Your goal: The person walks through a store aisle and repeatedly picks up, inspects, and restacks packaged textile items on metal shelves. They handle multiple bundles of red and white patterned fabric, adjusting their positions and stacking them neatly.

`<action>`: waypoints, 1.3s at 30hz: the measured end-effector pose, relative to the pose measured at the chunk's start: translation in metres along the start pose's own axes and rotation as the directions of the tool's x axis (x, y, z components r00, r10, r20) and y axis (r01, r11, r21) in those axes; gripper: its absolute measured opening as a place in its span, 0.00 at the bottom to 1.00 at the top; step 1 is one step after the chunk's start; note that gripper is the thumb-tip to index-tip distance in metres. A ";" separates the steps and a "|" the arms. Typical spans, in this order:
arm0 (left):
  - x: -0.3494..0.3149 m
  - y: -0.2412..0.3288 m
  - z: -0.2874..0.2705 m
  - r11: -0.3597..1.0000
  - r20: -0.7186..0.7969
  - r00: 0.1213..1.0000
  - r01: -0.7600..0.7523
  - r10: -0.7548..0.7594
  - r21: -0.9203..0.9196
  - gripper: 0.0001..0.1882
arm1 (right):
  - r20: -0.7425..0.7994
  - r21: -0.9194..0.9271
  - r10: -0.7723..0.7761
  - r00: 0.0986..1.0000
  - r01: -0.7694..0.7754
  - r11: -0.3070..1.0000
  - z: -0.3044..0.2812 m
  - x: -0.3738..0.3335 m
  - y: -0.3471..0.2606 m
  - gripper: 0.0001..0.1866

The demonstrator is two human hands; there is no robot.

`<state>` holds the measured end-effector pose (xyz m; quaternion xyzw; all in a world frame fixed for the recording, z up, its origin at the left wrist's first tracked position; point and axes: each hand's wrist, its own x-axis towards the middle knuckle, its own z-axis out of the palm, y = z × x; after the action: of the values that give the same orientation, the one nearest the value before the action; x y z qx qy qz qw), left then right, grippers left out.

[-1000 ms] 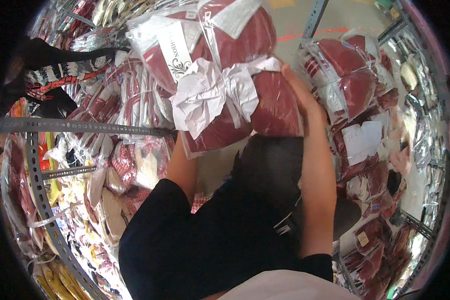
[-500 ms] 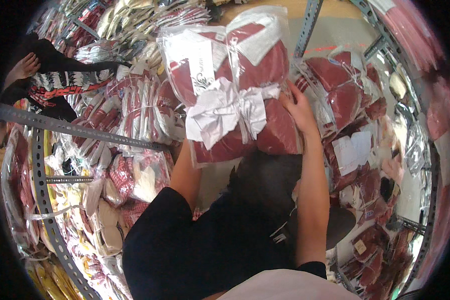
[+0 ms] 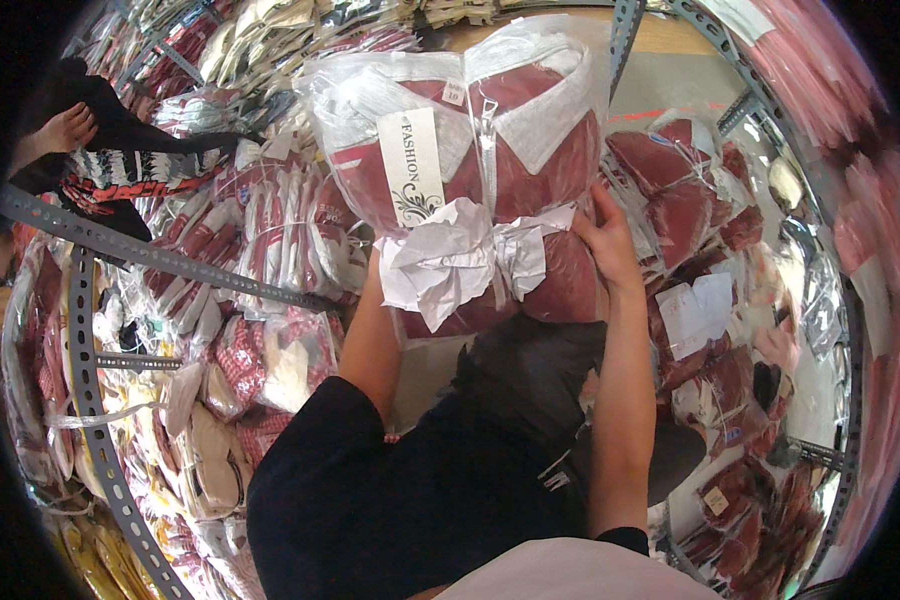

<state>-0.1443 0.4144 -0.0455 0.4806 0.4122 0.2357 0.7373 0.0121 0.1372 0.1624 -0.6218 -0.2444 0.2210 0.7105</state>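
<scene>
A bundle of maroon garments with pale grey collars and a zip (image 3: 555, 130) lies in clear plastic bagging in front of me. A white printed tag (image 3: 408, 165) is on its upper left. Crumpled white paper or cloth (image 3: 440, 262) is bunched across its lower middle. My right hand (image 3: 610, 245) grips the bundle's right edge, thumb on the front and fingers partly behind. My left forearm (image 3: 370, 350) reaches up to the lower left edge, where the bundle hides my left fingers; it supports that side.
Grey perforated metal rails (image 3: 170, 255) cross at left, with an upright post (image 3: 95, 400) below. Bagged maroon-and-white garments (image 3: 280, 225) pile up at left. More maroon bundles (image 3: 685, 200) lie at right. Another person's hand (image 3: 67, 128) is at the far left, beside a black printed garment (image 3: 150, 165).
The bundle has come a little closer and turned to face me more squarely, so its tag and zip show more clearly. My right hand has moved slightly down with it.
</scene>
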 end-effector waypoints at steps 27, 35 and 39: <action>-0.098 -0.024 0.080 0.808 0.640 0.762 -0.314 -0.099 0.498 0.28 | -0.513 0.183 0.105 0.852 -0.011 0.983 -0.086 -0.255 -0.083 0.46; -0.225 -0.084 0.281 0.854 0.904 0.284 -0.325 -0.321 0.406 0.29 | -0.814 0.071 0.071 0.577 -0.022 0.997 -0.134 -0.401 -0.158 0.38; -0.262 -0.094 0.333 0.860 0.917 0.203 -0.325 -0.343 0.394 0.29 | -0.928 -0.287 -0.201 0.313 -0.260 0.922 -0.137 -0.508 -0.209 0.32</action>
<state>-0.0147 0.0080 0.0355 0.6917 -0.0996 -0.2453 0.6719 -0.2979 -0.3099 0.3181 -0.7626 0.1924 -0.2254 0.5750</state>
